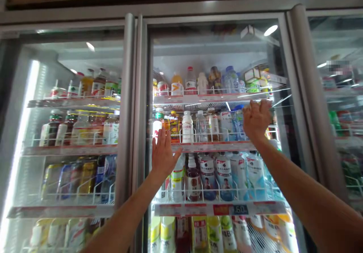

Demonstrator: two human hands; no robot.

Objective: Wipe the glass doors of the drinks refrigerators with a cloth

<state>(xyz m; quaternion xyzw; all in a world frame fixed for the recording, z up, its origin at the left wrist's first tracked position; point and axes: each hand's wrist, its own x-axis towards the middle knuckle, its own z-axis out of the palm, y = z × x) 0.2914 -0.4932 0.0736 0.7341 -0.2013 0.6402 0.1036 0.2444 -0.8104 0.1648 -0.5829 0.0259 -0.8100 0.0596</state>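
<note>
I face a glass-door drinks fridge. My left hand [163, 153] lies flat and open against the glass of the middle door [215, 49], fingers pointing up, level with the second shelf [212, 146]. My right hand [256, 119] is raised higher at the right side of the same door, just below the top shelf [210, 97]. I see its back, and its fingers are curled forward. What they hold, if anything, is hidden. Behind the glass stand rows of bottles, among them a white bottle [187, 126] between my hands.
The left door [70, 56] is closed, with a metal handle bar [127, 94] beside the middle door's frame. A third door's handle bar [307, 94] stands at the right. Lower shelves [218, 209] hold several bottles with price tags. Ceiling lights reflect in the glass.
</note>
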